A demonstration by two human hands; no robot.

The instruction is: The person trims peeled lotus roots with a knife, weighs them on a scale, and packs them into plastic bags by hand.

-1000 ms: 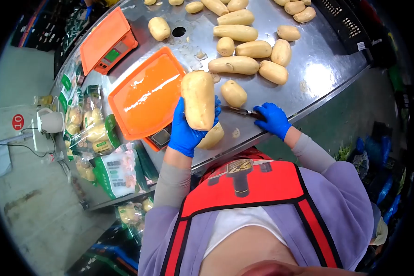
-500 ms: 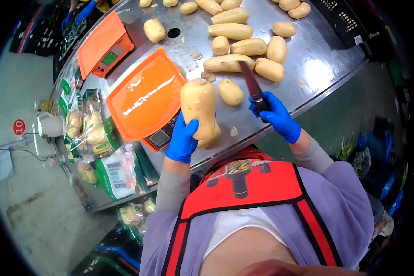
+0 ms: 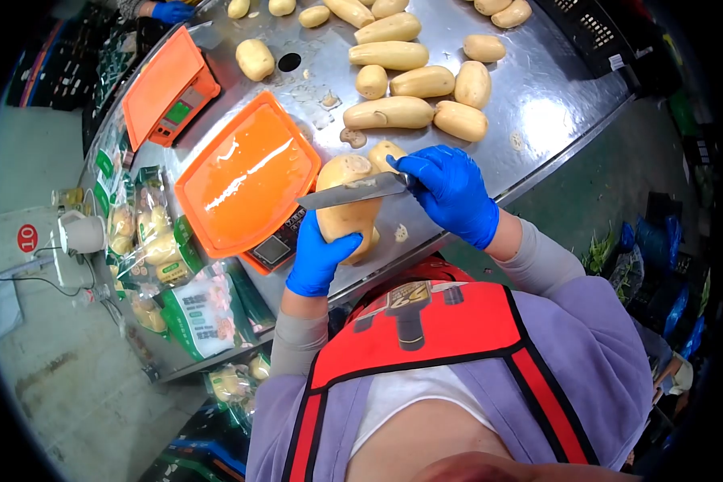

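My left hand point(image 3: 315, 255), in a blue glove, is wrapped round the lower left side of a thick pale lotus root section point(image 3: 349, 218) above the metal table. In my blue-gloved right hand point(image 3: 451, 193) is the handle of a knife point(image 3: 353, 192). Its blade points left and lies across the upper part of the held section, just below the cut end. Another lotus root piece point(image 3: 385, 153) sits behind the blade, partly covered by the right hand. Part of a further piece shows beneath the held one.
An orange-topped scale point(image 3: 249, 181) stands just left of my hands, with a second orange scale point(image 3: 162, 87) beyond it. Several lotus roots point(image 3: 388, 112) lie at the back. Bagged lotus roots point(image 3: 161, 233) line the left edge. A black crate point(image 3: 590, 36) is far right; another person's gloved hand point(image 3: 172, 11) is far left.
My right hand has swung the knife left and down, from upright beside the section to lying across it. My left hand keeps its hold on the lotus root section.
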